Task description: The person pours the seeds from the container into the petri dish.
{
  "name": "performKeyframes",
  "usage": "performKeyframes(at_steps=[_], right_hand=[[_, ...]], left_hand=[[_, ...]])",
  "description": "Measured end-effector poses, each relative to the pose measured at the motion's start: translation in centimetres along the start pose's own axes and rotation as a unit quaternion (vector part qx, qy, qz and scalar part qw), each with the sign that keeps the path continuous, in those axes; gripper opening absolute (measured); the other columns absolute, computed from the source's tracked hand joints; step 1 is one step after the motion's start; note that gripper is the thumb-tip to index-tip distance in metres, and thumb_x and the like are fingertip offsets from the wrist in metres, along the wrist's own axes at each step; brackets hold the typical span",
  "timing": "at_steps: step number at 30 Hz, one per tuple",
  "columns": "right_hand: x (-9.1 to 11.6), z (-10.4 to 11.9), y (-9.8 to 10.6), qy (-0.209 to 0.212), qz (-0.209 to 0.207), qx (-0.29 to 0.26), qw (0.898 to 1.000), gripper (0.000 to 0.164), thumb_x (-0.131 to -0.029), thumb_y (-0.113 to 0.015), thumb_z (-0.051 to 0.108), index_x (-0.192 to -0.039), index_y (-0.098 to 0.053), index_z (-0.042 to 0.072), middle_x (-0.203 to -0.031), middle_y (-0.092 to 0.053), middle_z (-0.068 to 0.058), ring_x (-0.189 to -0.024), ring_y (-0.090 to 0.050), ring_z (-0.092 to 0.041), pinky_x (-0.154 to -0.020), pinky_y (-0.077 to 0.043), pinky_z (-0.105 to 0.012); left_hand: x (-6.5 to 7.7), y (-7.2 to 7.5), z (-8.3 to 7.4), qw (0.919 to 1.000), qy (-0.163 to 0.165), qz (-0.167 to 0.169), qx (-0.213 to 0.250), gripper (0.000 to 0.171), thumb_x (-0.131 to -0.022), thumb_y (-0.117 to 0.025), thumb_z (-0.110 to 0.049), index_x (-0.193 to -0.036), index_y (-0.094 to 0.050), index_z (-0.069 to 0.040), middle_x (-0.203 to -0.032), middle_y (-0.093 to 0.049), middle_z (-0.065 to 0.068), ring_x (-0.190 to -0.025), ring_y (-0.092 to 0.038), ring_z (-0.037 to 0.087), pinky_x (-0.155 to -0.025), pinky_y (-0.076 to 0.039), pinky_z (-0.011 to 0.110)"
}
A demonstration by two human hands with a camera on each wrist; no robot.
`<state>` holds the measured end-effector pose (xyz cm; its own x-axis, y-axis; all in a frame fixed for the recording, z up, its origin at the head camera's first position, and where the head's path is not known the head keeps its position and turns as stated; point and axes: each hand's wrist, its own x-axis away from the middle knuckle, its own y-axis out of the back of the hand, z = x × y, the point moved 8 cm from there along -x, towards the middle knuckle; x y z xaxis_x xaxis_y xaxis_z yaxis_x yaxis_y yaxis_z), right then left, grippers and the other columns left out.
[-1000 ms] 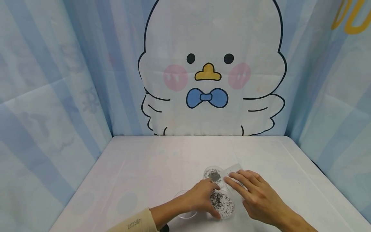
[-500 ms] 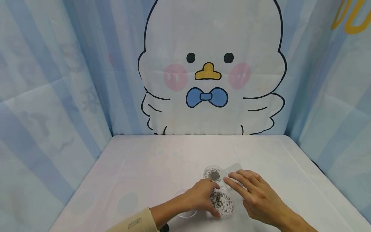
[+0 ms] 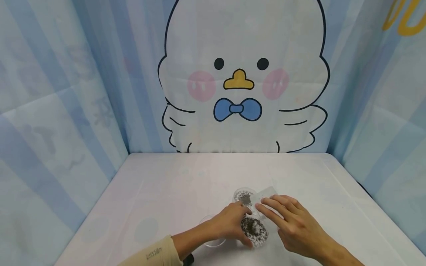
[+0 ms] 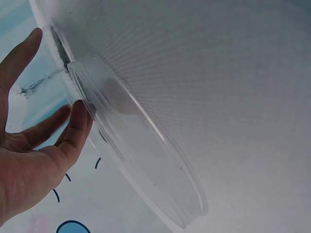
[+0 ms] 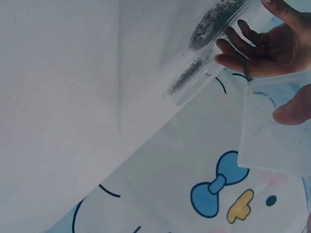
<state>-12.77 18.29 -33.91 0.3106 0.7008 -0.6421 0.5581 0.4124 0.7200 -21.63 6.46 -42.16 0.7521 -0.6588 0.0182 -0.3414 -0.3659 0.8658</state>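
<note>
My left hand holds the near clear round dish, thumb at its near edge and fingers at its far edge. Dark bits lie on white in it, densest around the middle. Just beyond is a second round dish with a greyish dark patch. My right hand pinches a flat, square, translucent plastic pouch, tilted over the dishes. In the right wrist view the thumb presses on the pouch, and a thin dark streak runs from its corner beside the left fingers.
A clear round dish stands left of the filled ones, partly under my left forearm. Part of a black object shows by the left sleeve. The pale table ends at a curtain with a printed bird.
The dark bits in the near dish have grown denser at the middle. Both hands keep almost the same place; the whole head view has shifted slightly.
</note>
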Motion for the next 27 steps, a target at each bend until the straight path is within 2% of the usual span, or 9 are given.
performKeyframes(at_steps=[9,12,13,15,18,20,23,25,27], right_hand=[[-0.3,0.2,0.4,0.018,-0.035,0.011,0.999,0.054,-0.098,-0.027,0.013,-0.131,-0.07,0.007,-0.124,-0.07,-0.009,-0.113,-0.058,-0.027,-0.123,-0.019,-0.026],[-0.4,0.1,0.6,0.016,-0.036,0.01,0.999,0.054,-0.095,-0.03,0.011,-0.132,-0.07,0.007,-0.125,-0.069,-0.009,-0.113,-0.059,-0.028,-0.122,-0.02,-0.027],[-0.4,0.0,0.6,0.009,-0.03,0.007,0.999,0.053,-0.091,-0.036,0.008,-0.133,-0.069,0.007,-0.126,-0.069,-0.009,-0.114,-0.058,-0.028,-0.122,-0.02,-0.027],[-0.3,-0.5,0.5,-0.017,-0.018,0.003,1.0,0.055,-0.081,-0.055,0.006,-0.135,-0.068,0.008,-0.128,-0.068,-0.008,-0.116,-0.057,-0.029,-0.122,-0.019,-0.026],[0.0,-2.1,0.2,-0.089,0.002,-0.014,0.996,0.081,-0.059,-0.079,0.005,-0.139,-0.064,0.011,-0.132,-0.064,-0.006,-0.12,-0.054,-0.028,-0.12,-0.017,-0.021],[0.6,-3.5,-0.2,-0.149,0.007,-0.038,0.988,0.096,-0.048,-0.089,0.004,-0.14,-0.063,0.012,-0.134,-0.062,-0.005,-0.123,-0.053,-0.026,-0.116,-0.02,-0.016],[1.8,-5.8,-1.2,-0.241,0.015,-0.086,0.967,0.098,-0.049,-0.094,0.0,-0.141,-0.061,0.012,-0.136,-0.06,-0.004,-0.124,-0.054,-0.024,-0.107,-0.034,-0.012],[2.7,-7.4,-2.0,-0.299,0.024,-0.114,0.947,0.097,-0.052,-0.096,-0.001,-0.141,-0.06,0.01,-0.136,-0.06,-0.005,-0.124,-0.058,-0.026,-0.102,-0.047,-0.021],[3.5,-9.1,-2.9,-0.352,0.039,-0.145,0.924,0.094,-0.057,-0.098,0.002,-0.142,-0.057,0.006,-0.136,-0.062,-0.01,-0.123,-0.061,-0.033,-0.1,-0.055,-0.038]], left_hand=[[-0.1,0.3,0.1,0.9998,-0.005,-0.01,-0.014,0.08,-0.059,-0.103,-0.04,-0.125,-0.072,-0.008,-0.117,-0.07,0.002,-0.104,-0.063,0.01,-0.095,-0.053,0.025],[-0.2,0.2,0.2,0.9999,-0.003,-0.007,-0.013,0.08,-0.059,-0.103,-0.04,-0.125,-0.072,-0.008,-0.117,-0.07,0.002,-0.104,-0.063,0.01,-0.095,-0.053,0.025],[-0.3,0.3,0.2,0.9999,-0.003,-0.006,-0.013,0.08,-0.059,-0.103,-0.04,-0.125,-0.072,-0.008,-0.117,-0.07,0.002,-0.104,-0.063,0.01,-0.095,-0.053,0.025],[-0.3,0.3,0.1,0.9999,-0.002,-0.004,-0.012,0.08,-0.059,-0.103,-0.04,-0.125,-0.072,-0.009,-0.116,-0.07,0.002,-0.103,-0.063,0.009,-0.095,-0.053,0.025],[-0.3,0.3,0.1,1.0,0.0,0.001,-0.009,0.079,-0.059,-0.103,-0.039,-0.125,-0.072,-0.009,-0.115,-0.069,0.001,-0.102,-0.062,0.008,-0.094,-0.053,0.024],[-0.3,0.3,0.1,1.0,0.003,0.003,-0.007,0.079,-0.059,-0.103,-0.039,-0.125,-0.072,-0.009,-0.114,-0.069,0.001,-0.1,-0.062,0.008,-0.093,-0.053,0.024],[-0.3,0.1,0.1,1.0,0.005,0.003,-0.002,0.078,-0.059,-0.104,-0.038,-0.124,-0.073,-0.009,-0.111,-0.068,0.0,-0.097,-0.061,0.007,-0.091,-0.053,0.023],[-0.3,-0.1,0.1,1.0,0.008,0.002,0.0,0.078,-0.058,-0.104,-0.038,-0.124,-0.073,-0.009,-0.11,-0.068,-0.001,-0.097,-0.061,0.007,-0.091,-0.053,0.023],[-0.3,-0.2,0.1,0.9999,0.011,0.004,0.004,0.079,-0.058,-0.104,-0.037,-0.124,-0.073,-0.009,-0.109,-0.067,-0.001,-0.095,-0.06,0.006,-0.091,-0.053,0.023]])
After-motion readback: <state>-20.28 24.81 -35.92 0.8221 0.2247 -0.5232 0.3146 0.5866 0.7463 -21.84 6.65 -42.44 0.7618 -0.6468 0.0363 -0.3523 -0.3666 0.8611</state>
